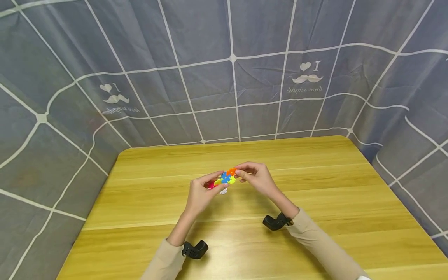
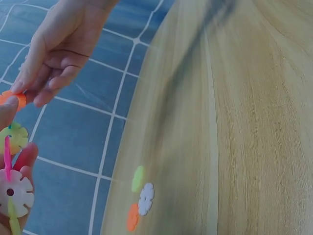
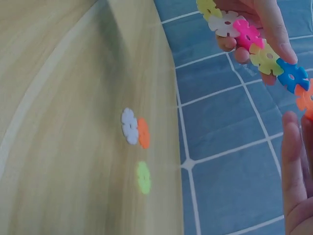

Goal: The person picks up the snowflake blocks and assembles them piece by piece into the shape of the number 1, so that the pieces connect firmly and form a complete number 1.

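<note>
Six-notched plastic snowflake discs are linked in a chain held up over the table. Down the chain in the right wrist view come a yellow disc, a white disc [image 3: 225, 24], a pink disc [image 3: 247, 33], another yellow disc [image 3: 266, 58], a blue disc [image 3: 292, 76] and an orange disc [image 3: 304, 100]. My left hand [image 1: 201, 193] grips the chain, thumb lying along the yellow and blue discs. At the chain's far end, my right hand [image 1: 259, 179] pinches the orange disc between thumb and fingers.
Lying on the wooden table [image 1: 140, 210] below are a loose white disc [image 2: 145, 199], an orange disc [image 2: 132, 217] and a lime-green disc [image 2: 138, 178]. A grey-blue curtain [image 1: 206, 89] with white lines hangs behind the table's far edge.
</note>
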